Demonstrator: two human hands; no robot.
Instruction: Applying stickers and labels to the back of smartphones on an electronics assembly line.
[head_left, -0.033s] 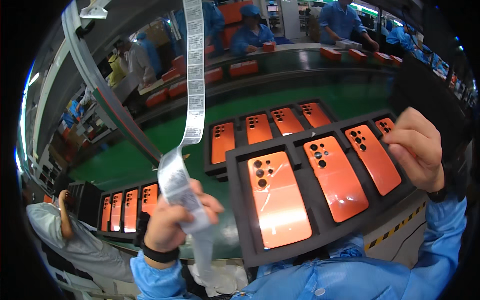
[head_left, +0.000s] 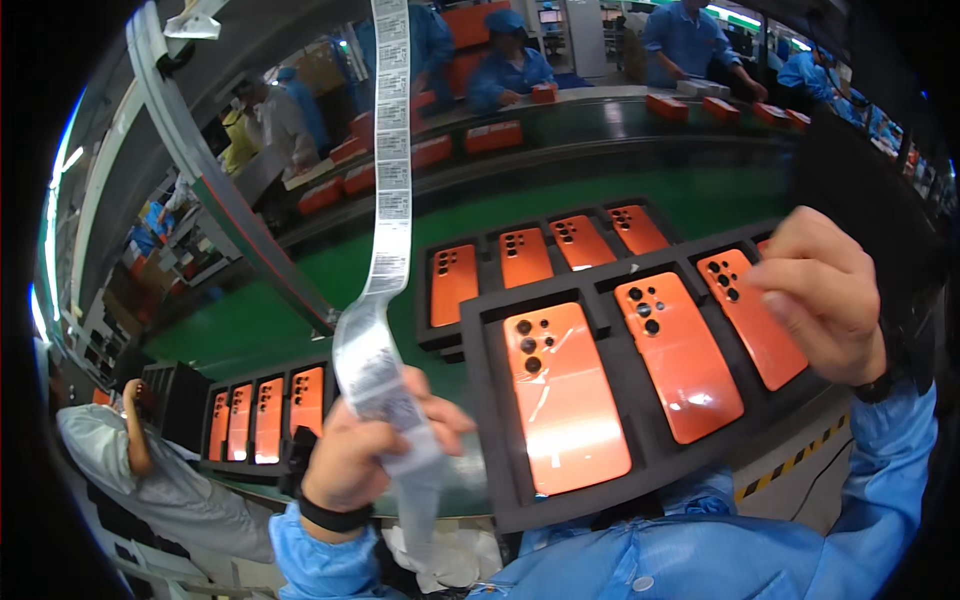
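A long strip of printed labels [head_left: 392, 150] hangs down from above. My left hand [head_left: 350, 455] is closed around its lower part, pinching it between thumb and fingers, and the loose tail trails below. Just right of that hand, a black foam tray [head_left: 480, 400] holds orange phones, backs up: one phone [head_left: 565, 400] at the left, a second phone [head_left: 680, 360] in the middle and a third phone [head_left: 755, 320] at the right. My right hand [head_left: 825, 290] hovers by the third phone with fingertips pinched together. Whatever lies between them cannot be made out.
Behind the near tray sits another black tray [head_left: 440, 335] of orange phones on the green belt [head_left: 380, 215]. A third tray [head_left: 235, 470] of phones stands at the left, by a person [head_left: 130, 450]. Across the belt, people in blue work among orange boxes [head_left: 493, 137]. A metal post [head_left: 215, 190] slants at left.
My left hand and the label strip in it have shifted slightly right. The right hand has moved a little left, toward the third phone. The whole view has shifted slightly.
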